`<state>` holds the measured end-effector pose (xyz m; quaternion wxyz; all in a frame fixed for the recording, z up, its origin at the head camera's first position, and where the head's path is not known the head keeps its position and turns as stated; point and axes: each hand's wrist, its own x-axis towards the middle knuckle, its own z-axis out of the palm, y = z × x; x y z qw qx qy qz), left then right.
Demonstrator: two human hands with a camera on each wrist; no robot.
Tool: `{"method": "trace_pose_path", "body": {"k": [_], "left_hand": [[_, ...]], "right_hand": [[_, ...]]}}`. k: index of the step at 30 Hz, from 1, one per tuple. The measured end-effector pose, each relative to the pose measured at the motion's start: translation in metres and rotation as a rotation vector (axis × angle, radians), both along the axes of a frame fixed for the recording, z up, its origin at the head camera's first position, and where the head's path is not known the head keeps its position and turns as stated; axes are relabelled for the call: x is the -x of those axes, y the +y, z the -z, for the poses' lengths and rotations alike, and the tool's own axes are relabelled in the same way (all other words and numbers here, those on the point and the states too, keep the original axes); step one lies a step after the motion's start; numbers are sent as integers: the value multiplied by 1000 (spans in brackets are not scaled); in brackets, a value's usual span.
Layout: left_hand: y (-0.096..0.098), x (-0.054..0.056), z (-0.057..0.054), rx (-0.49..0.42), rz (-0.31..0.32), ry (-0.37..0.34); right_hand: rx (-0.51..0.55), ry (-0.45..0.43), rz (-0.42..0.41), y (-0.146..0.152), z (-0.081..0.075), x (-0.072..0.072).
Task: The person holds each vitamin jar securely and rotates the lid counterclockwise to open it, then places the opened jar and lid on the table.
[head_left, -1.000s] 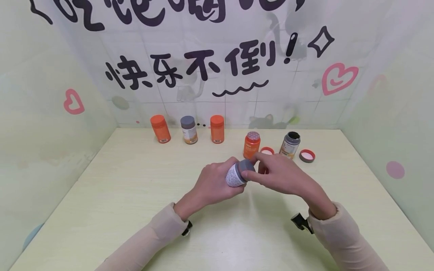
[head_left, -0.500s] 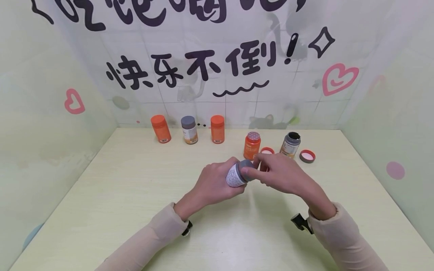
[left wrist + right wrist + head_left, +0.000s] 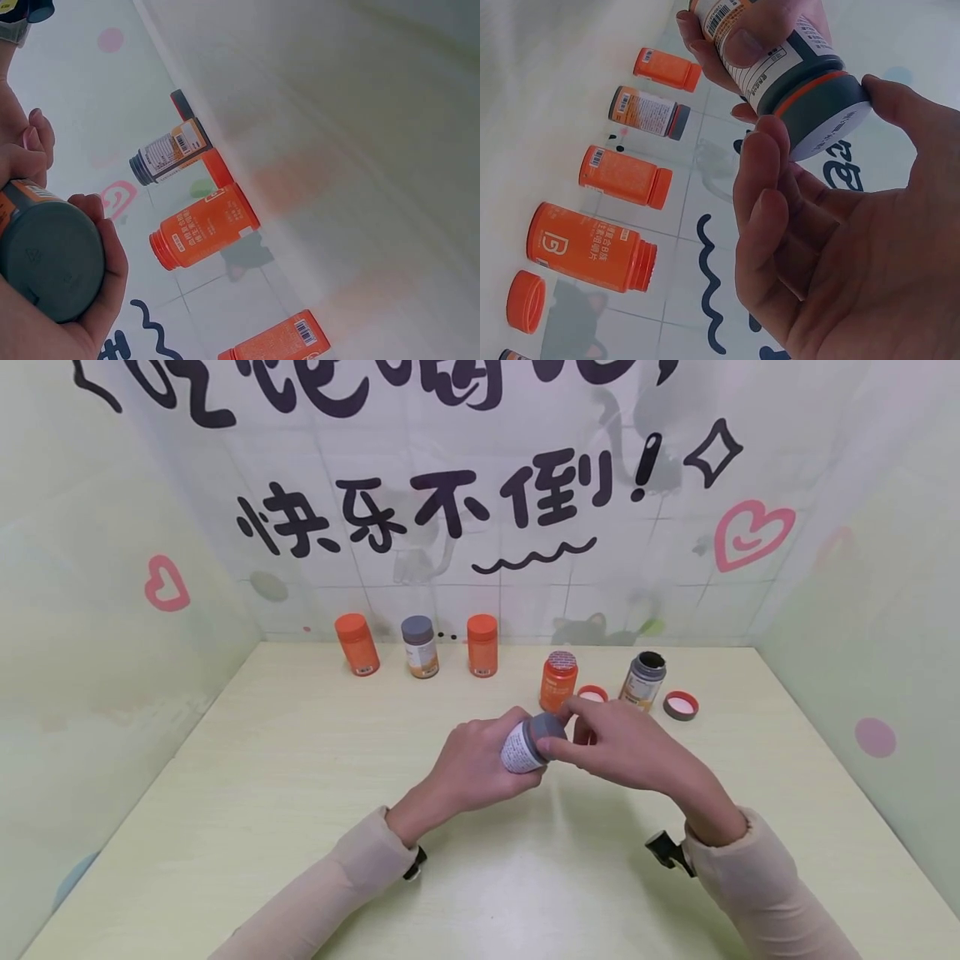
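Observation:
My left hand grips a grey bottle with a white printed label, tilted above the table. In the left wrist view its round grey base faces the camera, the fingers curled round it. My right hand pinches the grey cap between thumb and fingertips. An orange band shows between cap and bottle in the right wrist view. Just behind the hands stand an uncapped orange bottle with a printed seal over its mouth and an uncapped grey bottle, its mouth dark.
Along the back stand an orange bottle, a grey-capped bottle and another orange bottle, all capped. An orange cap lies partly behind my right hand. A grey cap with a red rim lies at the right. Printed sheets enclose the table.
My right thumb and fingers shift slightly on the cap, out and back. The left hand and the gripped bottle stay almost in place.

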<state>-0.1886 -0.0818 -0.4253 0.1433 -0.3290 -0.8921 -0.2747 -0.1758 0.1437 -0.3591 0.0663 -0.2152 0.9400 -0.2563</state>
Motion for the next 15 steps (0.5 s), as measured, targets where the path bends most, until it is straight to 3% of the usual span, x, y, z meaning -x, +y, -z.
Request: {"method": "trace_pose_path", "body": {"k": [9,15], "left_hand": [[0,1,1,-9,1,7],[-1,0,1,-23,7,14]], "right_hand": [[0,-20,50,0,-4,-2],[14,-4,41,-1,0,-2]]}}
